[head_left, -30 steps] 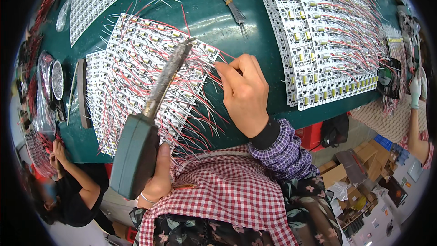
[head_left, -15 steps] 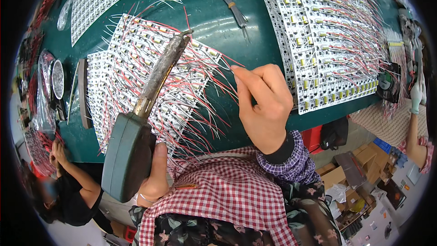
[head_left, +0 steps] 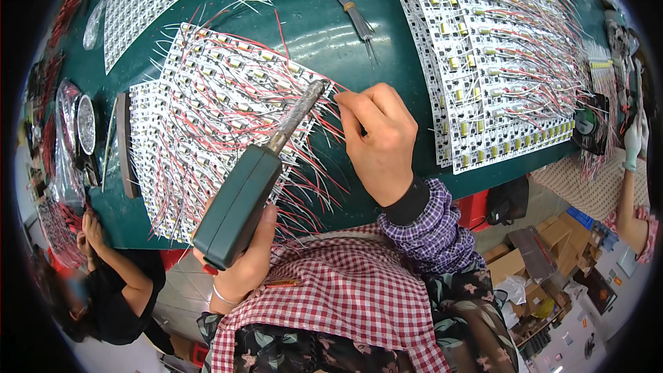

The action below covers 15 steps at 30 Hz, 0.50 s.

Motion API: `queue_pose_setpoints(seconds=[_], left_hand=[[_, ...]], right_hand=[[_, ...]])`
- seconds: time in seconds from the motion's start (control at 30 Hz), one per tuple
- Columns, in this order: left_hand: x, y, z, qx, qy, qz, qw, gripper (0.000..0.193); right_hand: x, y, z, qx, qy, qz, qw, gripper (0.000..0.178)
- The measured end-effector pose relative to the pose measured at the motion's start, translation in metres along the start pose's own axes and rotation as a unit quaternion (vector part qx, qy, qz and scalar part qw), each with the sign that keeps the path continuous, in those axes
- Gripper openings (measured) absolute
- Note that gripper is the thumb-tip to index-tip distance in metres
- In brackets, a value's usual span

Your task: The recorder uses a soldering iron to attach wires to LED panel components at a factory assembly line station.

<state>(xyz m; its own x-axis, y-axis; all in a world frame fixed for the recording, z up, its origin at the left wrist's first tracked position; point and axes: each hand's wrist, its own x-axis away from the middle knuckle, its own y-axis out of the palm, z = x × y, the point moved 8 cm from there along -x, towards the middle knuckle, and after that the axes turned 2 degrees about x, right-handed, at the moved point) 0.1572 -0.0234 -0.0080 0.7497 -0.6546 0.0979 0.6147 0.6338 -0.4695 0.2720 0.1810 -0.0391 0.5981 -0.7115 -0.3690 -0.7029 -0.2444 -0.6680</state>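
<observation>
My left hand (head_left: 243, 266) grips the dark green handle of a soldering iron (head_left: 257, 173), whose metal shaft points up and right, its tip at the edge of a white panel of small circuit boards (head_left: 207, 114) with red and white wires. My right hand (head_left: 378, 139) is just right of the tip, thumb and forefinger pinched on a thin wire at the panel's right edge. The panel lies on a green table (head_left: 318, 21).
A larger wired panel (head_left: 497, 55) lies at the right, a bare panel (head_left: 148, 0) at the upper left, a wire bundle (head_left: 356, 14) at the top. Another person (head_left: 103, 283) works at the lower left, a gloved hand (head_left: 632, 141) at the right. Cardboard boxes (head_left: 525, 262) sit below.
The soldering iron's tip swung to the right along the panel's edge. My right hand also shifted to the right and stays pinched beside the tip.
</observation>
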Motion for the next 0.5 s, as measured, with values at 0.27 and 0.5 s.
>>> queue_pose_setpoints(seconds=[0.27, 0.5], left_hand=[[-0.005, 0.008, 0.000, -0.027, -0.018, -0.044, 0.998, 0.020], [-0.006, 0.012, -0.002, -0.026, -0.010, -0.058, 0.998, 0.017]], right_hand=[[-0.001, 0.000, -0.002, 0.018, -0.002, -0.003, 1.000, 0.019], [0.001, 0.002, -0.001, 0.021, -0.005, -0.003, 1.000, 0.017]])
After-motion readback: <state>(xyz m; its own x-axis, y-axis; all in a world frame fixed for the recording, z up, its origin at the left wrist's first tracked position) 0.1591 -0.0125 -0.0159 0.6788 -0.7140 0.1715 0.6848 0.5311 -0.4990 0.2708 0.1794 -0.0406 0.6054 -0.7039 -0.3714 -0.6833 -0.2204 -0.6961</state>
